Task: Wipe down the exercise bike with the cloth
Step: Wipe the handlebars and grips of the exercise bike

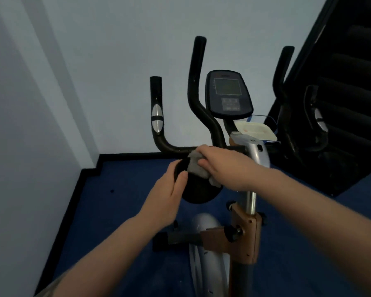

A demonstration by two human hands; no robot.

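Note:
The exercise bike point(247, 236) stands in front of me with a silver and copper frame, black handlebars and a console point(228, 94). A black round part point(198, 192) sits below the handlebar crossbar. My left hand point(169, 194) grips its left edge, thumb over the rim. My right hand point(225, 167) holds a grey cloth point(196, 166) and presses it against the top of the black part, just under the crossbar. Part of the cloth is hidden under my fingers.
A pale wall closes the left side and the back, meeting in a corner. Blue floor with a black skirting runs beneath. A dark staircase point(341, 103) rises at the right. A white tray point(256, 129) sits behind the console stem.

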